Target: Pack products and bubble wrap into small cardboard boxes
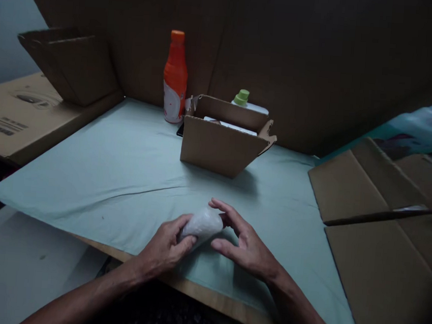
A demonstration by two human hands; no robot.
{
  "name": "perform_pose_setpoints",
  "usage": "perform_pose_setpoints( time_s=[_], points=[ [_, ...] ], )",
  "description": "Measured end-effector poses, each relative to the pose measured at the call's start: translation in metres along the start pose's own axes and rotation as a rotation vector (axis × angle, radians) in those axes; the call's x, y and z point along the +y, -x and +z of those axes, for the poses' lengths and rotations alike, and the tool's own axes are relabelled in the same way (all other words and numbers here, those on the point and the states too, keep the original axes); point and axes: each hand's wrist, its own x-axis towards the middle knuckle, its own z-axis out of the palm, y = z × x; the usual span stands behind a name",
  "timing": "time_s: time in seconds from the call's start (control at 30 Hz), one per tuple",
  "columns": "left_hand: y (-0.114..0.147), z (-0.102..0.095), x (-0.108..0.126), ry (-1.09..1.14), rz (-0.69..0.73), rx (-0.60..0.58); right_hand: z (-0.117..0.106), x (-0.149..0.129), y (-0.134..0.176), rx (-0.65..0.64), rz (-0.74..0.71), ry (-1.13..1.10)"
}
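Note:
Near the table's front edge, a whitish bundle in clear, bubbly-looking plastic wrap (204,224) is held just above the pale green cloth (139,151). My left hand (169,242) grips its left end, thumb on the near side and fingers around the far side. What lies inside the wrap cannot be made out. My right hand (245,243) is at the bundle's right end with fingers and thumb spread apart; its fingertips are close to the wrap, and whether they touch it is unclear.
An open cardboard box (217,145) with a white flat item inside stands mid-table. Behind it are an orange bottle (175,75) and a green-capped container (241,97). Cardboard flaps (381,277) lie at the right; a printed carton (23,114) is at the left.

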Motion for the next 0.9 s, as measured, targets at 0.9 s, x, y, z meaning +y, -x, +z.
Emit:
perform_pose_setpoints(
  time_s=[0.9],
  points=[
    [-0.204, -0.080, 0.051, -0.516, 0.849, 0.788, -0.145, -0.100, -0.122, 0.542, -0.061, -0.058]
  ],
)
